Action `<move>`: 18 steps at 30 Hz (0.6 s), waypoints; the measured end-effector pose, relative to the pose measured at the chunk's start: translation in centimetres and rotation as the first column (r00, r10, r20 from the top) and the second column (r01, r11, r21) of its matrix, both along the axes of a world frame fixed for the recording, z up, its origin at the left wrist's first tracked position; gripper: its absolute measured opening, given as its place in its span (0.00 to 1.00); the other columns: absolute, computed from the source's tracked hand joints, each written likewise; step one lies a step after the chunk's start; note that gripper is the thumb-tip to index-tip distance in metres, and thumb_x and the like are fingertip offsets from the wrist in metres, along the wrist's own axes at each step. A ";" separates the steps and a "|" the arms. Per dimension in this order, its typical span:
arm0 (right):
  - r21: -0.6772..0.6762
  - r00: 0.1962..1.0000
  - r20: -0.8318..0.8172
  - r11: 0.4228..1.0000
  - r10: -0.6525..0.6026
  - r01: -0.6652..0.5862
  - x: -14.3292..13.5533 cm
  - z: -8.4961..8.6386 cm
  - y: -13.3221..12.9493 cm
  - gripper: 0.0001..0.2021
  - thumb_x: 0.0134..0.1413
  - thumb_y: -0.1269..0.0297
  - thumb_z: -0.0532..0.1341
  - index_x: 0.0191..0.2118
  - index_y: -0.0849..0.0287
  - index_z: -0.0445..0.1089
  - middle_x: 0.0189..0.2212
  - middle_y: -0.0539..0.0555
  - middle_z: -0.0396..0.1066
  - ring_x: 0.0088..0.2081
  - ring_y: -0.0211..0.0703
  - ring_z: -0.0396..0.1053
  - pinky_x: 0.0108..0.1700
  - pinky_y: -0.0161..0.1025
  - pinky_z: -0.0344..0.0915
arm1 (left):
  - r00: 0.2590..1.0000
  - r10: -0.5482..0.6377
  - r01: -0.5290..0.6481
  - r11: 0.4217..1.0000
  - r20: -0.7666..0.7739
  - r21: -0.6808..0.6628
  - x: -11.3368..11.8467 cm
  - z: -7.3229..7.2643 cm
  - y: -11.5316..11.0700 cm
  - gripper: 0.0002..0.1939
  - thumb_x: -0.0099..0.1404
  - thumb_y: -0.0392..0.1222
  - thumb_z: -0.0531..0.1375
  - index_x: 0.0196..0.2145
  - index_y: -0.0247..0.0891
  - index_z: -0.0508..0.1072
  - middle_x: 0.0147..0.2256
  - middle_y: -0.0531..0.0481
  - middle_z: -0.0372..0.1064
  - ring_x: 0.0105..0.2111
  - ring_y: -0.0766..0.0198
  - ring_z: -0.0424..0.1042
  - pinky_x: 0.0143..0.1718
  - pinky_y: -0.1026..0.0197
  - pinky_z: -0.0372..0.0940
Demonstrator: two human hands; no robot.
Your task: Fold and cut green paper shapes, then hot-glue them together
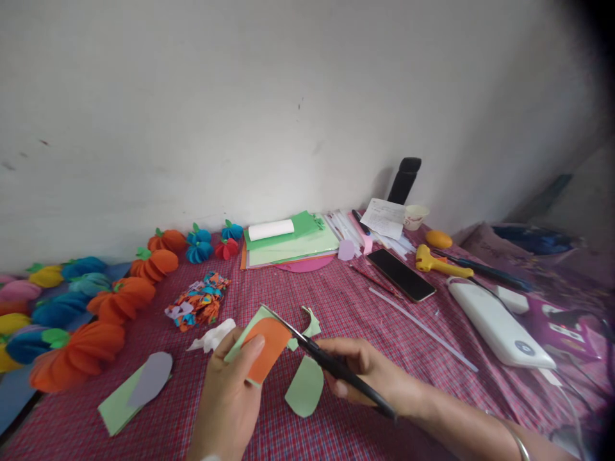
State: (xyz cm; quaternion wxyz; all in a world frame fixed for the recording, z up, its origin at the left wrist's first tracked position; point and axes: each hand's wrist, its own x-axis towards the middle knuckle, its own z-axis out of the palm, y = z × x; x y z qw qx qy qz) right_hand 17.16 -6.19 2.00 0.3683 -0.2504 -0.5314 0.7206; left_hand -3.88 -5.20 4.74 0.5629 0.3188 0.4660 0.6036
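**Scissors at green paper, orange piece held on top**

Head view: left hand (229, 394) has its fingers closed on the orange piece (273, 349) and the green paper (250, 322) under it, thumb on top. Right hand (372, 374) has its fingers closed around the black handles of the scissors (343, 371); blades reach the green paper's edge. Both papers are up over the checked cloth (346, 310) on the counter, front middle. Loose green cutout (305, 387) sits between the hands. Lilac cutout (154, 378) overlaps a green strip (118, 400), left of the left hand. Further back: scrap pile (204, 301), sheet stack (288, 253), phone (402, 275). Orange paper pumpkins (122, 301) far left, white power bank (497, 323) right.
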 end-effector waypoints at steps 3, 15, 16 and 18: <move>-0.031 1.000 -0.009 0.999 0.030 -0.030 0.1 0.0 0.1 0.27 0.48 0.56 0.67 0.53 0.60 0.66 0.27 0.47 0.61 0.23 0.28 0.53 0.26 0.28 0.54 | 0.989 0.001 0.007 0.999 -0.150 0.052 -0.5 -0.2 0.1 0.06 0.52 0.40 0.66 0.24 0.38 0.71 0.26 0.55 0.68 0.24 0.68 0.68 0.26 0.67 0.65; 0.015 0.998 -0.045 0.998 0.054 -0.054 0.3 0.7 0.0 0.29 0.47 0.54 0.67 0.53 0.61 0.64 0.36 0.52 0.63 0.33 0.34 0.59 0.39 0.34 0.58 | 0.778 -0.035 0.186 0.967 -0.627 0.177 -0.6 -0.3 -0.6 0.06 0.55 0.34 0.60 0.22 0.43 0.72 0.19 0.55 0.60 0.17 0.67 0.61 0.20 0.66 0.62; 0.007 0.997 -0.054 0.999 0.046 -0.046 0.3 0.6 0.0 0.29 0.47 0.54 0.68 0.53 0.62 0.65 0.36 0.53 0.64 0.33 0.34 0.59 0.39 0.34 0.58 | 0.780 -0.034 0.185 0.967 -0.625 0.178 -0.5 -0.3 -0.6 0.06 0.55 0.35 0.60 0.22 0.43 0.72 0.19 0.55 0.60 0.17 0.67 0.61 0.20 0.66 0.62; -0.009 0.997 -0.075 0.999 0.031 -0.031 0.3 0.5 0.0 0.29 0.45 0.53 0.68 0.52 0.62 0.66 0.37 0.53 0.65 0.33 0.34 0.59 0.38 0.34 0.58 | 0.777 -0.048 0.205 0.962 -0.628 0.181 -0.7 -0.5 -0.7 0.05 0.54 0.35 0.60 0.24 0.43 0.72 0.19 0.55 0.60 0.18 0.66 0.62 0.21 0.66 0.62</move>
